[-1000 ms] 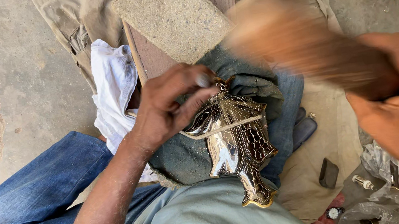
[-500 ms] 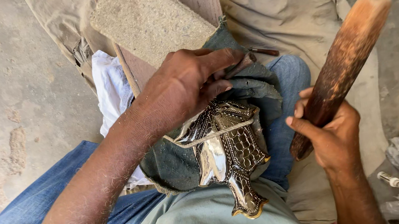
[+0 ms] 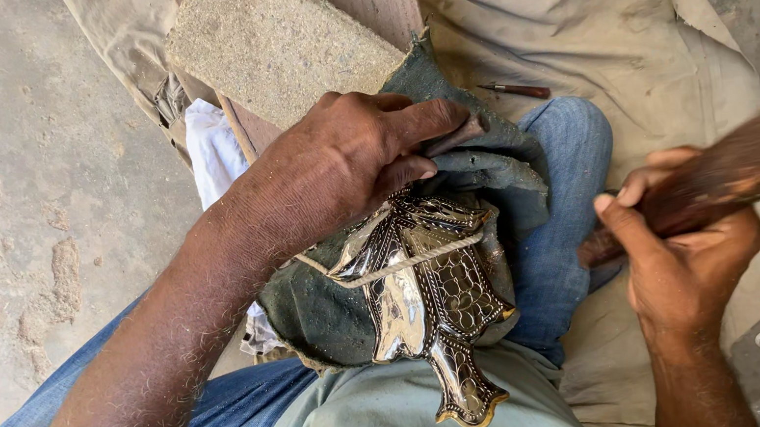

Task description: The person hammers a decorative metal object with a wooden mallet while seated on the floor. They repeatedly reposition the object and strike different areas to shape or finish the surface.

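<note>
Underneath everything, a tan cloth (image 3: 572, 28) covers the concrete floor (image 3: 21, 195), with a grey stone block (image 3: 276, 35) above the knee. Across the lap, a dark green cloth (image 3: 315, 312) cushions an engraved metal fish (image 3: 428, 306), tied by a string (image 3: 397, 266). The left hand (image 3: 343, 164) pinches a thin punch (image 3: 454, 137) near its head; the right hand (image 3: 687, 250) closes its grip around a blurred wooden mallet (image 3: 749, 162).
</note>
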